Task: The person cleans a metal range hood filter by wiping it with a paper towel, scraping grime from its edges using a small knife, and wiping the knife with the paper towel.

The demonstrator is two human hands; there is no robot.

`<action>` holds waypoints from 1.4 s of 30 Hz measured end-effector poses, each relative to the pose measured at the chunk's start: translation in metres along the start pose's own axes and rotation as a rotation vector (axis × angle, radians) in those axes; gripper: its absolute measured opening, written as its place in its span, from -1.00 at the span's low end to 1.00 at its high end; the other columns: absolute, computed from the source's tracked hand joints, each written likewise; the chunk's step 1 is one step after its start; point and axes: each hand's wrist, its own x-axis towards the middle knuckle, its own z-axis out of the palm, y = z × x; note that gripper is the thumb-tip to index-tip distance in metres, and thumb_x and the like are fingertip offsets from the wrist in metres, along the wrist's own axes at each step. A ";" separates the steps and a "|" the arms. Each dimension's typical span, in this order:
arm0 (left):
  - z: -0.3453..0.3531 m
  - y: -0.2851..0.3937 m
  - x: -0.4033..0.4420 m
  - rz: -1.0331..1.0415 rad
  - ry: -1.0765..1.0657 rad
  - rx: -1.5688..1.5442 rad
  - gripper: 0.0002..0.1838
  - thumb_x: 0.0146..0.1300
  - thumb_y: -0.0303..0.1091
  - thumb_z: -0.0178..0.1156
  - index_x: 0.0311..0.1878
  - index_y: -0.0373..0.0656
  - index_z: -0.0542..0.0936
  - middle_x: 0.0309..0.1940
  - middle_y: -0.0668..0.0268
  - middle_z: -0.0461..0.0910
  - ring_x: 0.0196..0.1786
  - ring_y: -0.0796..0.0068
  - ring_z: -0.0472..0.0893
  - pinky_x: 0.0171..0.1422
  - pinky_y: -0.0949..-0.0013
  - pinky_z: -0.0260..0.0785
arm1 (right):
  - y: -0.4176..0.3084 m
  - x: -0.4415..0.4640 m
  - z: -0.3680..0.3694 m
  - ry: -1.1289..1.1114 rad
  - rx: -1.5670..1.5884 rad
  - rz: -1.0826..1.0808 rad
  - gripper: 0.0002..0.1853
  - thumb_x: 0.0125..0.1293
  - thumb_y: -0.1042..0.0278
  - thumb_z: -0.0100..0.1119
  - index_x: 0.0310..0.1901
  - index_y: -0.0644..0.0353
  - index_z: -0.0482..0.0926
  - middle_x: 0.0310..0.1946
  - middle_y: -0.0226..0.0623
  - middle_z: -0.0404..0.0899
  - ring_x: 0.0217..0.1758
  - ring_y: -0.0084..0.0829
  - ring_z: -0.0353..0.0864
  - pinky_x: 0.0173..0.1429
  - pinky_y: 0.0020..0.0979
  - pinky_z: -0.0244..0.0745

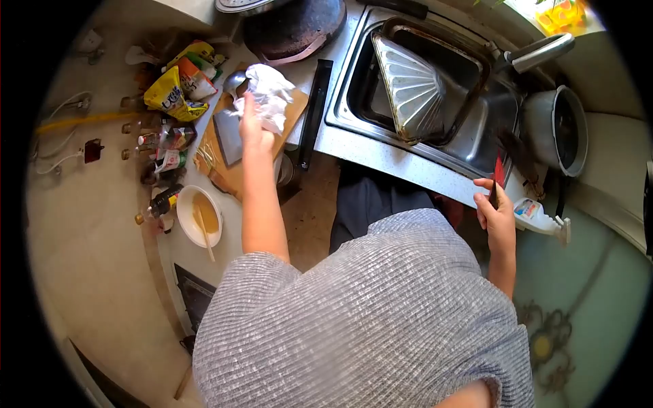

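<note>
My left hand [254, 129] reaches over the wooden cutting board [294, 112] and grips a crumpled white cloth [271, 95]. Under that arm lies the broad grey blade of a cleaver [228, 136], its handle out of sight. A shiny metal ladle [235, 83] rests beside the cloth. Thin pale shreds [205, 153] lie at the board's left edge. By the sink's front right corner, my right hand [496, 216] is closed around a slim red-and-black tool [500, 170], whose exact kind I cannot make out.
A baking pan and a fluted metal sheet [411, 88] stand in the sink [340, 112]. To the right are a pot [554, 129] and a white spray bottle [534, 216]. Leftward are a bowl [182, 221] with chopsticks, bottles and a yellow packet [170, 95]. A dark pan [292, 30] sits behind.
</note>
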 end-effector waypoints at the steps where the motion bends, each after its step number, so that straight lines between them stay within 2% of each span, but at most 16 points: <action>1: -0.008 0.004 0.006 -0.007 -0.052 -0.071 -0.63 0.32 -0.26 0.13 0.07 -0.32 0.41 -0.11 0.13 0.55 -0.07 0.18 0.60 0.03 0.12 0.52 | 0.000 0.001 0.003 -0.007 0.009 0.002 -0.75 0.29 0.44 0.15 -0.01 0.24 0.51 -0.65 -0.63 0.30 -0.68 -0.80 0.14 -0.62 -0.67 -0.03; 3: -0.003 -0.008 -0.001 -0.008 0.049 0.031 -0.67 0.33 -0.33 -0.02 0.08 -0.30 0.38 -0.03 0.08 0.52 0.02 0.13 0.56 0.16 0.09 0.44 | -0.003 0.003 0.009 -0.053 0.007 0.013 -0.74 0.28 0.44 0.17 0.00 0.25 0.50 -0.56 -0.60 0.39 -0.58 -0.79 0.26 -0.53 -0.68 0.09; 6: 0.032 -0.047 -0.045 -0.149 -0.270 -0.077 -0.69 0.32 -0.40 -0.11 0.09 -0.25 0.39 -0.02 0.13 0.52 0.06 0.21 0.53 0.24 0.08 0.38 | -0.007 0.005 0.022 -0.069 -0.004 0.017 -0.72 0.27 0.43 0.19 -0.01 0.27 0.51 -0.42 -0.56 0.45 -0.41 -0.76 0.36 -0.35 -0.68 0.21; 7: 0.055 -0.060 -0.068 -0.263 -0.262 -0.059 -0.69 0.36 -0.36 -0.13 0.09 -0.24 0.42 -0.01 0.15 0.52 0.07 0.23 0.52 0.26 0.10 0.35 | -0.006 0.006 0.025 -0.071 -0.041 0.012 -0.73 0.26 0.42 0.20 -0.02 0.28 0.52 -0.40 -0.56 0.44 -0.36 -0.74 0.36 -0.29 -0.66 0.25; 9: 0.082 -0.092 -0.092 -0.362 -0.553 0.040 -0.57 0.44 -0.19 -0.14 0.22 -0.26 0.38 0.06 0.18 0.50 0.13 0.28 0.48 0.28 0.16 0.31 | -0.010 0.006 0.032 -0.104 -0.073 -0.022 -0.72 0.26 0.39 0.21 -0.03 0.31 0.53 -0.35 -0.54 0.44 -0.30 -0.72 0.36 -0.20 -0.63 0.28; 10: 0.091 -0.103 -0.103 -0.348 -0.555 0.319 -0.52 0.46 -0.07 -0.16 0.29 -0.16 0.35 0.06 0.23 0.48 0.12 0.36 0.48 0.23 0.25 0.31 | -0.011 0.006 0.034 -0.124 -0.068 -0.024 -0.72 0.28 0.36 0.21 -0.04 0.33 0.52 -0.32 -0.52 0.45 -0.27 -0.71 0.36 -0.15 -0.62 0.30; 11: 0.108 -0.103 -0.122 -0.263 -0.562 0.550 -0.50 0.47 0.00 -0.17 0.36 -0.01 0.31 0.03 0.30 0.49 0.05 0.47 0.49 0.16 0.36 0.33 | -0.011 0.005 0.036 -0.113 -0.047 -0.035 -0.72 0.29 0.35 0.21 -0.04 0.33 0.53 -0.33 -0.53 0.45 -0.29 -0.71 0.36 -0.16 -0.62 0.29; 13: 0.115 -0.124 -0.123 -0.197 -0.683 0.503 -0.51 0.47 -0.08 -0.09 0.38 -0.03 0.30 -0.07 0.40 0.49 -0.07 0.65 0.46 0.07 0.49 0.31 | -0.008 0.001 0.038 -0.088 -0.007 -0.053 -0.71 0.30 0.33 0.20 -0.05 0.34 0.53 -0.35 -0.54 0.44 -0.31 -0.72 0.34 -0.19 -0.62 0.28; 14: 0.117 -0.128 -0.121 -0.299 -0.720 0.496 -0.51 0.47 -0.13 -0.07 0.40 -0.04 0.27 -0.08 0.42 0.50 -0.09 0.66 0.44 0.06 0.52 0.30 | -0.004 0.000 0.037 -0.081 -0.019 -0.056 -0.72 0.33 0.28 0.17 -0.05 0.32 0.52 -0.43 -0.60 0.38 -0.40 -0.75 0.28 -0.31 -0.65 0.21; 15: 0.118 -0.133 -0.121 -0.293 -0.753 0.489 -0.46 0.46 -0.06 -0.08 0.43 0.00 0.22 0.04 0.36 0.47 0.02 0.55 0.47 0.13 0.43 0.33 | -0.003 -0.002 0.036 -0.085 0.017 -0.037 -0.72 0.34 0.27 0.15 -0.05 0.30 0.52 -0.46 -0.62 0.35 -0.43 -0.76 0.25 -0.34 -0.66 0.18; 20: 0.120 -0.151 -0.120 -0.367 -0.691 0.275 -0.47 0.39 -0.33 0.03 0.38 -0.25 0.23 0.07 0.27 0.48 0.07 0.45 0.50 0.22 0.35 0.29 | 0.011 -0.012 0.037 -0.070 0.066 -0.027 -0.74 0.40 0.19 0.07 -0.10 0.23 0.51 -0.54 -0.65 0.27 -0.52 -0.78 0.16 -0.46 -0.66 0.08; 23: 0.116 -0.154 -0.114 -0.567 -0.618 0.269 -0.68 0.31 -0.47 0.08 0.12 -0.24 0.42 -0.04 0.23 0.54 0.03 0.40 0.54 0.15 0.33 0.39 | 0.018 -0.016 0.040 -0.093 0.094 0.022 -0.76 0.41 0.22 0.04 -0.14 0.24 0.50 -0.55 -0.64 0.26 -0.53 -0.77 0.18 -0.46 -0.66 0.10; 29: 0.117 -0.142 -0.126 -0.709 -0.536 0.070 -0.75 0.36 -0.44 -0.01 0.07 -0.22 0.42 -0.03 0.20 0.54 0.03 0.32 0.56 0.15 0.20 0.42 | 0.017 -0.016 0.052 -0.075 0.085 -0.015 -0.78 0.41 0.26 0.02 -0.14 0.26 0.51 -0.59 -0.63 0.26 -0.56 -0.76 0.18 -0.48 -0.64 0.11; 37: 0.111 -0.132 -0.126 -0.668 -0.620 -0.064 -0.72 0.42 -0.38 -0.10 0.12 -0.23 0.41 0.06 0.17 0.52 0.11 0.26 0.53 0.25 0.13 0.37 | 0.016 -0.008 0.055 -0.086 0.014 -0.010 -0.79 0.41 0.27 0.01 -0.26 0.26 0.49 -0.59 -0.63 0.27 -0.55 -0.77 0.17 -0.49 -0.63 0.08; 38: 0.114 -0.130 -0.129 -0.638 -0.604 -0.051 -0.65 0.42 -0.27 -0.09 0.16 -0.25 0.39 0.09 0.14 0.51 0.16 0.22 0.50 0.32 0.11 0.29 | 0.017 -0.007 0.056 -0.090 0.012 -0.007 -0.79 0.41 0.27 0.01 -0.27 0.26 0.48 -0.59 -0.63 0.27 -0.55 -0.77 0.17 -0.49 -0.62 0.08; 42: 0.117 -0.111 -0.133 -0.892 -0.808 -0.487 -0.54 0.31 -0.25 -0.09 0.20 -0.33 0.35 0.14 0.06 0.46 0.24 0.13 0.41 0.42 0.08 0.14 | 0.026 -0.005 0.055 -0.052 -0.029 -0.025 -0.79 0.41 0.27 0.02 -0.25 0.26 0.50 -0.58 -0.63 0.27 -0.53 -0.76 0.17 -0.47 -0.61 0.09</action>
